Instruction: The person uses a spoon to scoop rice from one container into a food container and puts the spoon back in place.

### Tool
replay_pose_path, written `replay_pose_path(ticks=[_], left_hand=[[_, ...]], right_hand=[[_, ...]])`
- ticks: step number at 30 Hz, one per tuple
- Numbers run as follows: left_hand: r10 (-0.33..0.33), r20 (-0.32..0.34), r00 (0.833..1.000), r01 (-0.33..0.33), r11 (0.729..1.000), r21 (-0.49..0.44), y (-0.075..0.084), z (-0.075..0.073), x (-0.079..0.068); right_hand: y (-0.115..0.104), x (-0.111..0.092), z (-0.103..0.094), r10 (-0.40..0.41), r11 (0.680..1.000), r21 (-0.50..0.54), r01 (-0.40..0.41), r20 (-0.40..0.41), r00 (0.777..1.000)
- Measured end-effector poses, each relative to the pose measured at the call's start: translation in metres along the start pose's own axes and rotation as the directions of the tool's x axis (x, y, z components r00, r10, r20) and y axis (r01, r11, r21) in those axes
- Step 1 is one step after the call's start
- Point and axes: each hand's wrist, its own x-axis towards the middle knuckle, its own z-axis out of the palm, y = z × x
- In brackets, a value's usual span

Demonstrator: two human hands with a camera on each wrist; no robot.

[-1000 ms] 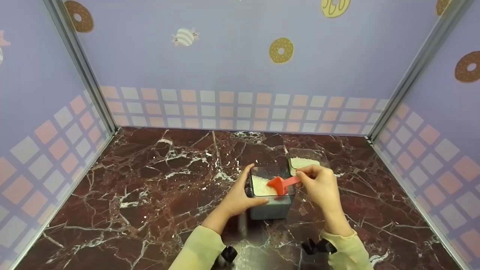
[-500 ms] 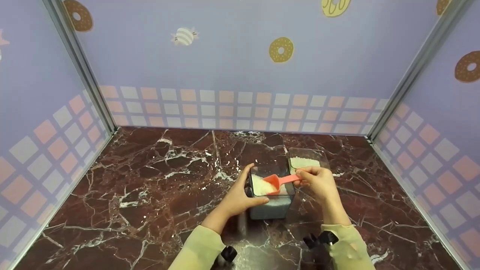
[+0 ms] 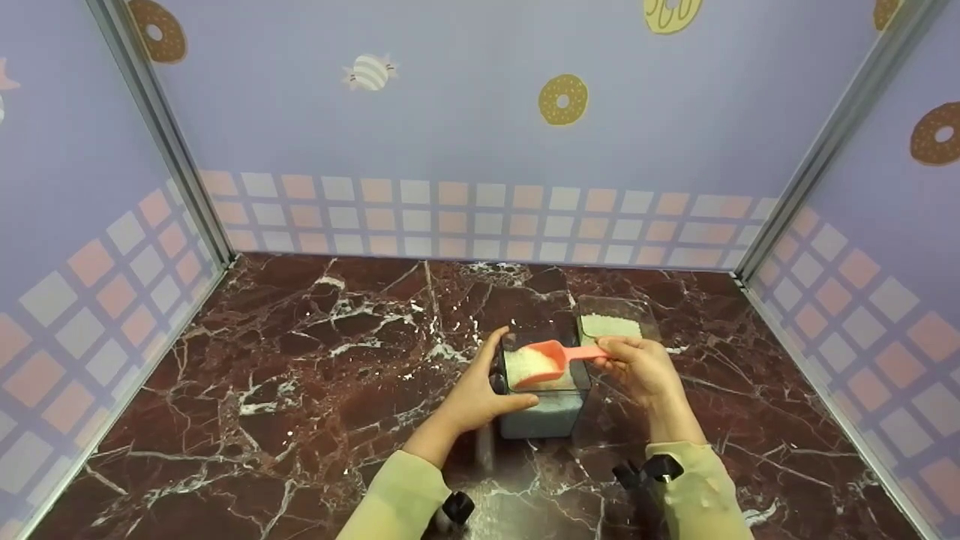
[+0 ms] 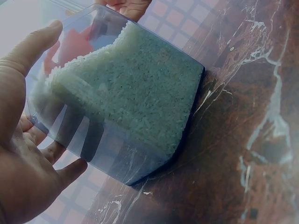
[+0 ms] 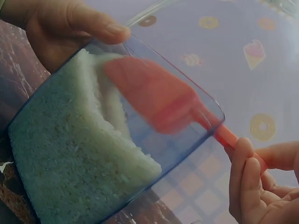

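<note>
My left hand [image 3: 480,386] grips the left side of a clear bluish container [image 3: 541,421], thumb on the near face and fingers round the far side. White rice [image 4: 135,88] fills much of it, sloping up unevenly in the left wrist view. The handle of an orange-red scoop [image 3: 553,360] is pinched between the thumb and fingers of my right hand [image 3: 643,371], to the container's right. Rice lies in the scoop's bowl, which sits inside the container's mouth. In the right wrist view the scoop [image 5: 156,95] shows through the clear wall, above the hollowed rice.
Behind my right hand stands a second clear container [image 3: 646,311] with rice in it. Loose white grains are scattered on the dark red marbled table [image 3: 315,420], left of the containers. Patterned panels [image 3: 465,135] enclose the back and sides.
The scoop has come up out of the rice and levelled, now carrying rice in its bowl. My right hand has turned with it; the left hand and container have stayed put.
</note>
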Motion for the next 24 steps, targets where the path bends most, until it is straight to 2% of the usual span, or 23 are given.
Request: replay_pose_path(ticks=[6,10,13,19,21,24], left_hand=[[0.003,-0.004,1.000,-0.003,1.000,0.002,0.000,0.000,0.000],[-0.001,-0.005,1.000,0.001,1.000,0.002,0.000,0.000,0.000],[-0.007,-0.006,1.000,0.007,1.000,0.004,0.000,0.000,0.000],[-0.008,0.000,1.000,0.008,1.000,0.021,0.000,0.000,0.000],[-0.006,0.004,1.000,0.006,1.000,0.022,-0.001,0.000,0.000],[-0.004,0.005,1.000,0.004,1.000,0.025,-0.002,0.000,0.000]], right_hand=[[0.006,0.007,-0.009,0.061,0.990,0.122,-0.070,0.075,0.995],[0.010,0.011,-0.013,0.126,0.964,0.216,-0.156,0.146,0.981],[0.011,0.013,-0.016,0.178,0.921,0.307,-0.241,0.220,0.959],[0.008,0.014,-0.024,0.209,0.794,0.472,-0.384,0.381,0.901],[0.005,0.013,-0.028,0.202,0.773,0.497,-0.394,0.396,0.896],[-0.001,0.012,-0.035,0.186,0.762,0.538,-0.361,0.352,0.917]])
